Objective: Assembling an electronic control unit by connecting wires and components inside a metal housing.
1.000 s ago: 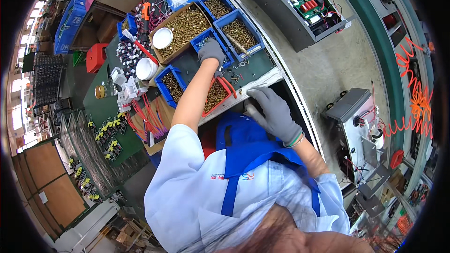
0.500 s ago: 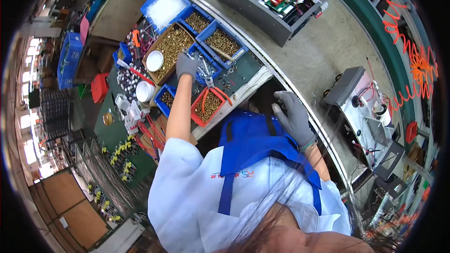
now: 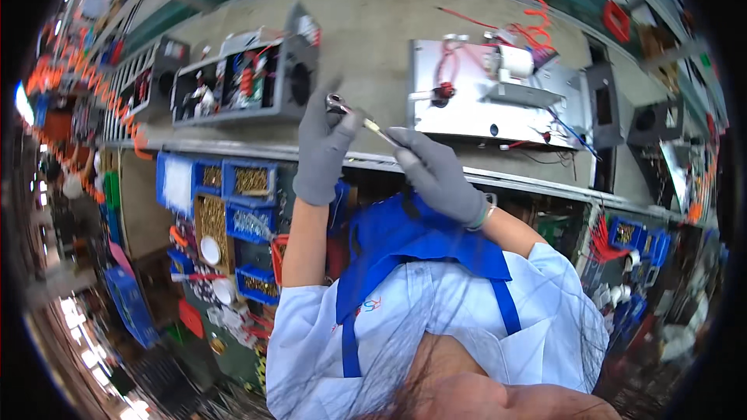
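Observation:
My left hand (image 3: 320, 157), in a grey glove, is closed round the ring end of a silver wrench (image 3: 377, 129) above the apron, at the near edge of the work line. The wrench slants down to the right. Its other end lies between the fingers of my right hand (image 3: 440, 177), gloved the same way. Whether a small part is also pinched in the left fingers I cannot make out. Ahead on the right sits a silver metal panel (image 3: 436, 120) with a white cylindrical part (image 3: 513, 62) and wires on it.
A grey chassis (image 3: 292, 101) with wiring inside stands ahead on the left. Blue bins (image 3: 250, 201) and a cardboard box (image 3: 227, 243) of brass fasteners sit to the left. Orange coiled hoses (image 3: 533, 0) hang over the line. More blue bins (image 3: 660, 247) stand at right.
My view has swung right. My left hand has left the fastener bins and come up near the line. My right hand, earlier loosely open, has closed on the wrench.

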Motion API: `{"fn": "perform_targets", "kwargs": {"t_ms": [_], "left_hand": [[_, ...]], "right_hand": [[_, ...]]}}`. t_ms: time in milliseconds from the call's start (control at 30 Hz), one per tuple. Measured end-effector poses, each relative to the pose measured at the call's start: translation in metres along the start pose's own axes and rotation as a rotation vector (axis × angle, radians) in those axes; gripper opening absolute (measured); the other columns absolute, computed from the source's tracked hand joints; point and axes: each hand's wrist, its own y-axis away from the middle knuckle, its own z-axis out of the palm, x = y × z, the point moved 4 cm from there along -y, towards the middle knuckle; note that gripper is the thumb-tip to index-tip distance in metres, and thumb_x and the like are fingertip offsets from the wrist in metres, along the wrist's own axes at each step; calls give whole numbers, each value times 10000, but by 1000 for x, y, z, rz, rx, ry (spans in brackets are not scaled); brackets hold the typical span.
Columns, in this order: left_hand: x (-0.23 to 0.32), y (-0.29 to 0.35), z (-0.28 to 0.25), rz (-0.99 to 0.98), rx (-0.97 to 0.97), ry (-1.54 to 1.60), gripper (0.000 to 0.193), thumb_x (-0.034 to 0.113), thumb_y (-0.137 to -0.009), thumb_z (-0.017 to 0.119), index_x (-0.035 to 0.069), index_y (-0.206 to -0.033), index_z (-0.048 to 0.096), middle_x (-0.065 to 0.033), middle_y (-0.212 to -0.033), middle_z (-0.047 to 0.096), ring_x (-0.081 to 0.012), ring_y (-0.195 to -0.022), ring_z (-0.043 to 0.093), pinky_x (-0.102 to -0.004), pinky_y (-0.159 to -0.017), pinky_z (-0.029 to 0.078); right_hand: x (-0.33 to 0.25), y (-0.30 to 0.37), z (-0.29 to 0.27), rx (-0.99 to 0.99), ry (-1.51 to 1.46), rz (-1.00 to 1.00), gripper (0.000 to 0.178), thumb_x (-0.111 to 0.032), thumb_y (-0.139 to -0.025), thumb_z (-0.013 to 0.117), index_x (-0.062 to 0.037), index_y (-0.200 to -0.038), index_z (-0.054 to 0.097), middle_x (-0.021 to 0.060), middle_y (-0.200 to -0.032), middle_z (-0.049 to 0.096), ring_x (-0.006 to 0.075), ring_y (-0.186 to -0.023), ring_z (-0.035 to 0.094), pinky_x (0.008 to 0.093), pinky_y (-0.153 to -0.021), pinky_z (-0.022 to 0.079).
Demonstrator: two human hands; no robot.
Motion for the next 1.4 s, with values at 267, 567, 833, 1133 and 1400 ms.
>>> {"fn": "perform_targets", "kwargs": {"t_ms": [267,567,833,1133,1400], "left_hand": [[5,-80,180,-151,-482,-50,356,345,-961,563,8,-1039,648,-29,-783,628,-22,-600,490,-170,-498,338],[21,-175,309,217,-761,-333,351,331,-943,584,18,-1058,691,-61,-895,670,-152,-787,599,-307,-741,488],[-66,-222,336,438,-1207,-585,366,429,-934,556,122,-1034,728,-107,-900,583,-237,-884,567,-345,-828,464],[-105,-224,346,459,-1312,-470,653,638,-954,287,130,-960,696,-131,-957,558,-277,-971,522,-380,-869,437],[-106,-224,353,399,-1263,-648,471,455,-969,403,55,-975,651,-144,-996,576,-276,-943,581,-389,-892,436]], "right_hand": [[10,36,-173,86,-684,632,343,-200,-973,446,3,-1228,554,-34,-643,446,22,-463,340,192,-399,265],[25,28,-322,304,843,232,324,-114,-909,551,-21,-1219,577,164,-687,614,329,-630,629,420,-578,481],[68,-27,-307,-108,844,428,142,-165,-862,539,-50,-927,589,167,-693,621,361,-670,626,471,-632,482],[47,-52,-279,-311,926,620,162,-128,-874,491,-2,-939,568,168,-687,628,353,-668,644,472,-614,497],[48,-67,-300,-257,503,769,374,-362,-927,553,-7,-915,669,34,-641,544,101,-526,521,273,-524,461]]}}
